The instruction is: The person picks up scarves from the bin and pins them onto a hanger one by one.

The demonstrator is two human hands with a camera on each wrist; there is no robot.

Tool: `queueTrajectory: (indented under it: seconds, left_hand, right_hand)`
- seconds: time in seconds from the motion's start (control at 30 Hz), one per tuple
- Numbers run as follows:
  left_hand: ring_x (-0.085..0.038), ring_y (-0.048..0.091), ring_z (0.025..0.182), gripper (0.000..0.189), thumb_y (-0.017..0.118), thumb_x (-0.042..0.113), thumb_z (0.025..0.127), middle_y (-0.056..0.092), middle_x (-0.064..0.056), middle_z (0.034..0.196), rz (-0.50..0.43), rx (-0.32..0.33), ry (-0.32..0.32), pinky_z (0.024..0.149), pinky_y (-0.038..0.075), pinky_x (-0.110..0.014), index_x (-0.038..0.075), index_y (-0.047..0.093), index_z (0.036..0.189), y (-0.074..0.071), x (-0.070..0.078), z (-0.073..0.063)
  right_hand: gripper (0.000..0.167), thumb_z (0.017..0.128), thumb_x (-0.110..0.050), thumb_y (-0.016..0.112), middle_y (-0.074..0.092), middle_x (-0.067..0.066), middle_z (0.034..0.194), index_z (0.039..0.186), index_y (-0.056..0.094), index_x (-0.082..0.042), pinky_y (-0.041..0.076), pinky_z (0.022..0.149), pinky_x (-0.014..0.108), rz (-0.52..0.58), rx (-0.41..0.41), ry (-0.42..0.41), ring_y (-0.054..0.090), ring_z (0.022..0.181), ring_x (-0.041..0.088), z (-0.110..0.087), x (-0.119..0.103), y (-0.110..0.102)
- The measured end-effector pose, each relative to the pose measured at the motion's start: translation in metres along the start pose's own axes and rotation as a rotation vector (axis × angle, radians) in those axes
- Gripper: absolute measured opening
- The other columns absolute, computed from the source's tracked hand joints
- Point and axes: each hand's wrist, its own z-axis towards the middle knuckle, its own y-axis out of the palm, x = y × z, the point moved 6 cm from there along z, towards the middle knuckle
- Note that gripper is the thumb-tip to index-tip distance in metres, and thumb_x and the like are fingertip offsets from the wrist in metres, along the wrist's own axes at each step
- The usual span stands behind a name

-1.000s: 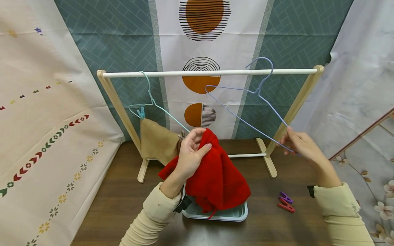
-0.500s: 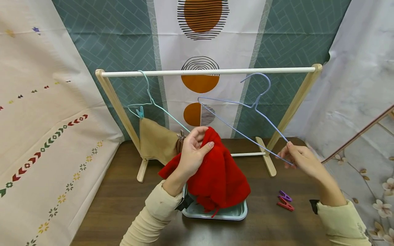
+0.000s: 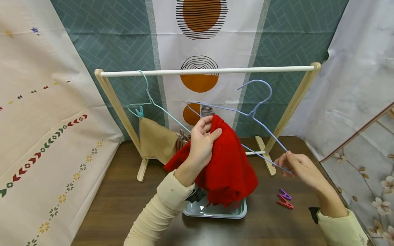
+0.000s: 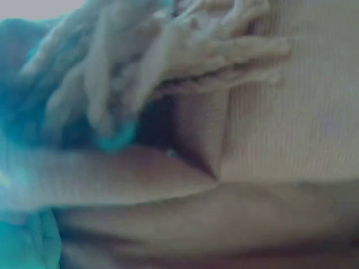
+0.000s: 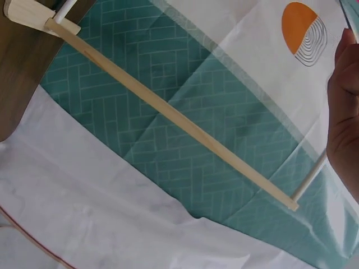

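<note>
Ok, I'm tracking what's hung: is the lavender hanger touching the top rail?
Apart: in the head view, the lavender hanger shows below the top rail, a clear gap above its hook.

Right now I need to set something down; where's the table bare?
The table is bare left of the tub, between the curtain and left sleeve, and right of it, up to the clothespins. The middle is crowded: the left hand holds red cloth over the tub; a hanger held by the right hand passes behind.

the left sleeve (image 3: 150,217) is cream, creased along the forearm, with a wide cuff (image 3: 174,189). the right sleeve (image 3: 342,228) is cream too. a black strap (image 3: 196,195) shows near each sleeve's end.
</note>
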Motion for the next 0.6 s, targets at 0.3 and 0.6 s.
queueTrajectory:
  seconds: [0.3, 0.6]
  left_hand:
    - [-0.023, 0.053, 0.094, 0.038, 0.049, -0.016, 0.084, 0.056, -0.017, 0.108, -0.175, 0.136, -0.136, 0.091, 0.043, -0.037, -0.004, 0.045, 0.120, 0.007, -0.009, 0.012]
    - [-0.021, 0.049, 0.092, 0.038, 0.046, -0.018, 0.083, 0.051, -0.011, 0.096, -0.324, 0.206, -0.207, 0.089, 0.039, -0.031, -0.005, 0.041, 0.118, 0.013, -0.021, 0.021]
  right_hand:
    - [0.045, 0.100, -0.002, 0.016, 0.060, -0.002, 0.074, 0.078, 0.053, -0.011, 0.033, 0.037, 0.027, 0.045, -0.072, -0.100, 0.047, 0.049, 0.016, -0.003, -0.011, 0.006]
    - [0.047, 0.101, -0.007, 0.018, 0.062, -0.001, 0.081, 0.074, 0.056, -0.016, 0.035, 0.039, 0.022, -0.025, -0.122, -0.163, 0.046, 0.050, 0.013, -0.012, -0.015, 0.010]
